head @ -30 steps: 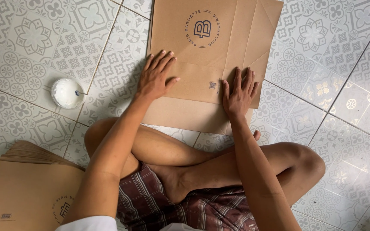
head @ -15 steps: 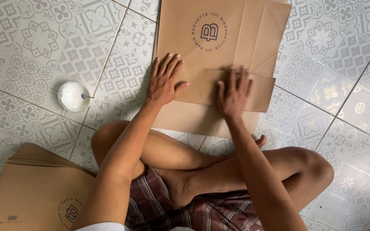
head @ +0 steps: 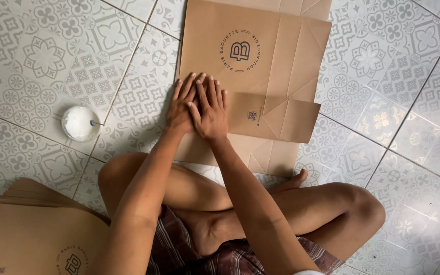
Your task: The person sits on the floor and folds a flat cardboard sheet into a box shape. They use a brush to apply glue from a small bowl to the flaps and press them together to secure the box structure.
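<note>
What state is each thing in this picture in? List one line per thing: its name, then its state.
Paper bag: flat on the tiled floor, bottom flap folded up.
Left hand: open, palm pressed on the flap's left end.
Right hand: open, pressed flat, partly over the left hand.
Glue cup: upright, uncovered, white inside, small stick in it.
Bag stack: flat pile at the lower left.

flat brown paper bag [head: 276, 56] with round dark logo on tiles; bag stack [head: 31, 239] bottom left.
</note>
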